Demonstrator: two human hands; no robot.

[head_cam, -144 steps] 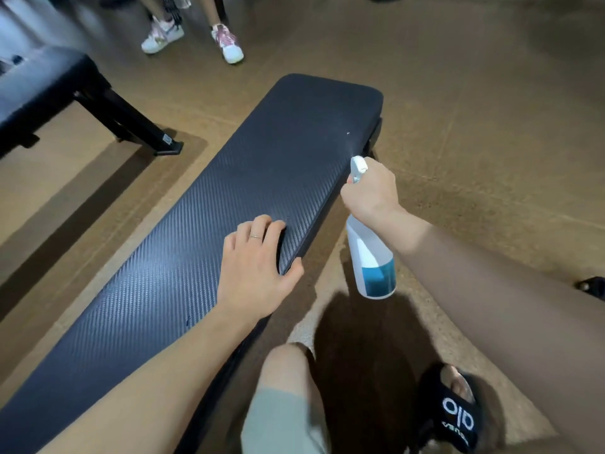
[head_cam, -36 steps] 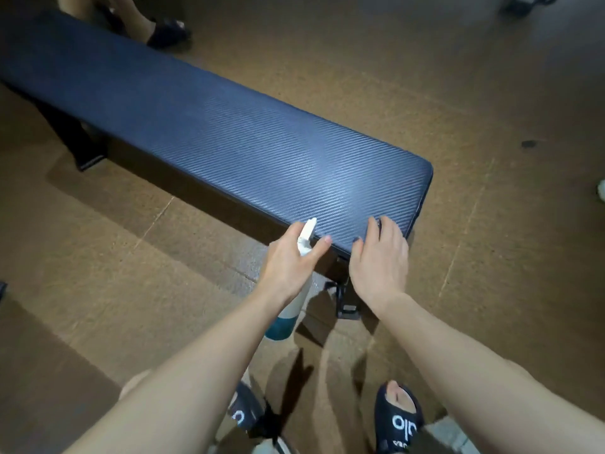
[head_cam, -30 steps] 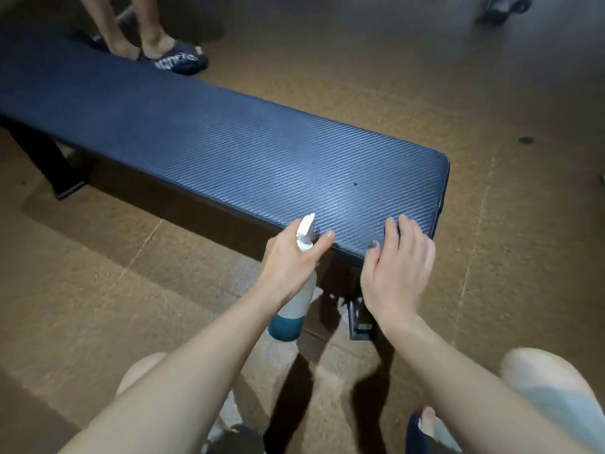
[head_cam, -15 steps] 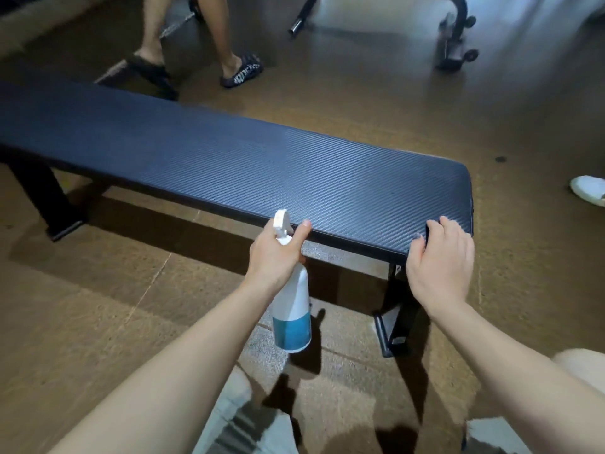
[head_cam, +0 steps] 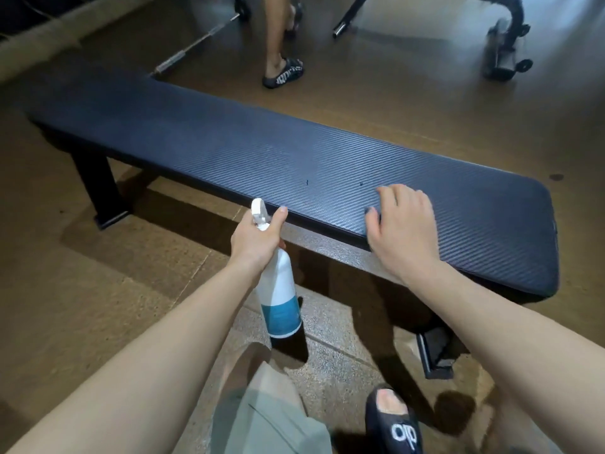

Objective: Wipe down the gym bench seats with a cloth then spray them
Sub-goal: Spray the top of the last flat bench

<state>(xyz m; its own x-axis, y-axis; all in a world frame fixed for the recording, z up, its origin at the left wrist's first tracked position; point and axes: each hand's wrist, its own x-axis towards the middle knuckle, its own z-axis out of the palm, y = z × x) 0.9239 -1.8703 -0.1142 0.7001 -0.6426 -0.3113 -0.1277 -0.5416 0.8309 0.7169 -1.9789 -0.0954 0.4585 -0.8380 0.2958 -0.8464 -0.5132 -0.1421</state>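
A long dark blue padded gym bench seat (head_cam: 294,152) runs from the upper left to the right, on black legs. My left hand (head_cam: 257,240) grips the neck of a white spray bottle (head_cam: 278,299) with a blue lower band, just in front of the seat's near edge, its white nozzle pointing up toward the seat. My right hand (head_cam: 401,227) rests flat on the near edge of the seat toward its right end, fingers spread. No cloth shows in view.
Another person's leg in a dark slipper (head_cam: 283,73) stands beyond the bench. A barbell (head_cam: 196,44) lies on the brown floor at the back left; black equipment with wheels (head_cam: 504,44) is at the back right. My knee and black sandal (head_cam: 393,424) are at the bottom.
The bottle passed from my right hand to my left since the oldest frame. In the last second my right hand slid left along the seat's near edge and the view tilted up.
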